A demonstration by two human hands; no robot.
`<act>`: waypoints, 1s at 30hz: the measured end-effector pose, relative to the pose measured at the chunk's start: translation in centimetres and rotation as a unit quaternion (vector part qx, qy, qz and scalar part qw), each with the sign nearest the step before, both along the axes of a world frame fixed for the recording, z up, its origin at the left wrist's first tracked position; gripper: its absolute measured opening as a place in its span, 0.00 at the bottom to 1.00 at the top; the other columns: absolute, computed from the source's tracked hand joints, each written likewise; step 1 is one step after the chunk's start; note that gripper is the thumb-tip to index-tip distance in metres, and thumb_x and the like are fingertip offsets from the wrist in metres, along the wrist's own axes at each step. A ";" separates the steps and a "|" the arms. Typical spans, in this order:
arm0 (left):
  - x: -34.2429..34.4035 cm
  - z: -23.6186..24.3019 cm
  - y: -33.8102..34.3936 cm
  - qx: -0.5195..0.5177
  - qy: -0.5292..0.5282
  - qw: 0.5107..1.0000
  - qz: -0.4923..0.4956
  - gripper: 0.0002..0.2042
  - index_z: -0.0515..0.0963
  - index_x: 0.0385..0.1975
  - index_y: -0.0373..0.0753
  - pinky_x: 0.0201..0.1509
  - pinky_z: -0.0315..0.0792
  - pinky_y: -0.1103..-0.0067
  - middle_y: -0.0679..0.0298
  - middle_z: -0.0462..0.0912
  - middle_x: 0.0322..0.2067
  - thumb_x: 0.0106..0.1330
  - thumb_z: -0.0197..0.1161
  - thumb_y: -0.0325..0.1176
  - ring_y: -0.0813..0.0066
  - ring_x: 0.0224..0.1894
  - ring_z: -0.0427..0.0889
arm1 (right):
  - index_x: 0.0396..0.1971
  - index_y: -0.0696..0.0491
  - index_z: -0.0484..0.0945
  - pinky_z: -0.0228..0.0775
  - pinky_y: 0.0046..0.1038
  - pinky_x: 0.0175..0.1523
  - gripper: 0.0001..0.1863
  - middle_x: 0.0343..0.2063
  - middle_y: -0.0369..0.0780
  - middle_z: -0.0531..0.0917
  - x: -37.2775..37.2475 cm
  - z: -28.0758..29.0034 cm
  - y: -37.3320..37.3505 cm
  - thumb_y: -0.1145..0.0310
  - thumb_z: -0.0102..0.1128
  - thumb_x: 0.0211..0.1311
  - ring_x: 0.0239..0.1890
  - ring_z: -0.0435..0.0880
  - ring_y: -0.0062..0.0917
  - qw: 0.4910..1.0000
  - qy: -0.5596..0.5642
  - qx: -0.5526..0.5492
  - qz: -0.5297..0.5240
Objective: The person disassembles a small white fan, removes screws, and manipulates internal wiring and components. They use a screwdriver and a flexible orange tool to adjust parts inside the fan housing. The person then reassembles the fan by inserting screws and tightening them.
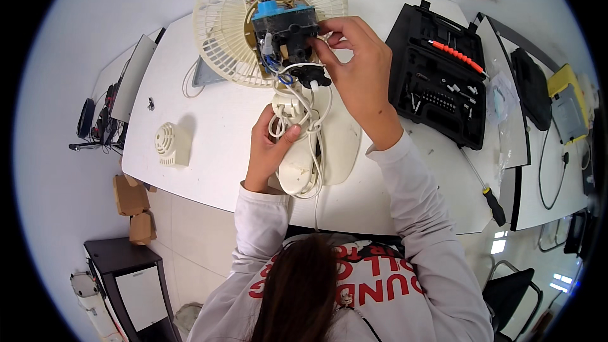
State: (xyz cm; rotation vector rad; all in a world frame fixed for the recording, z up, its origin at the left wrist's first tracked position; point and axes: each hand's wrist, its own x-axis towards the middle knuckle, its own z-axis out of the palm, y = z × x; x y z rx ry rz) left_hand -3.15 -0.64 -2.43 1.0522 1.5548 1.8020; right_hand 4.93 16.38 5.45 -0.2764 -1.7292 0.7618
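Note:
A cream electric fan lies partly taken apart on the white table, its round grille [218, 38] at the far side. The bare motor [285, 22], black with a blue part, sits exposed in front of the grille. My right hand [361, 57] pinches at the right side of the motor; what its fingertips hold is hidden. Around the fan's cream neck [288, 106] my left hand [269, 145] is closed, next to the looped white power cord [320, 152]. The cream base [342, 152] rests nearer me. To the left stands a cream vented motor cover [172, 144].
A black tool case [437, 76] lies unfolded at the right, holding sockets and an orange flexible shaft [457, 57]. A screwdriver [491, 202] with a black and yellow handle sticks over the table's near right edge. Cardboard boxes [131, 196] and a dark cabinet [123, 256] stand at the left.

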 end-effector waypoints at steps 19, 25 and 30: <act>0.4 0.0 0.2 -0.003 -0.014 0.999 0.034 0.24 0.69 0.52 0.32 0.51 0.67 0.81 0.63 0.78 0.43 0.58 0.67 0.34 0.78 0.45 0.74 | 0.33 0.52 0.76 0.72 0.27 0.32 0.15 0.28 0.34 0.81 -0.7 -1.2 0.7 0.77 0.68 0.42 0.30 0.79 0.29 0.994 0.070 0.081 -0.031; -0.4 -0.8 -0.4 -0.036 0.012 0.998 0.044 0.25 0.70 0.52 0.33 0.48 0.66 0.83 0.65 0.77 0.43 0.57 0.68 0.35 0.79 0.43 0.73 | 0.30 0.54 0.77 0.72 0.29 0.33 0.12 0.28 0.36 0.81 -0.5 -1.4 0.8 0.79 0.66 0.42 0.31 0.79 0.30 0.997 0.051 0.060 -0.004; 0.5 0.0 0.1 -0.013 -0.017 0.999 0.041 0.25 0.70 0.53 0.33 0.51 0.66 0.81 0.64 0.77 0.43 0.57 0.67 0.34 0.78 0.44 0.74 | 0.30 0.54 0.78 0.71 0.30 0.33 0.12 0.29 0.37 0.80 -0.7 -2.1 1.3 0.79 0.66 0.42 0.30 0.79 0.31 0.997 0.062 0.019 0.029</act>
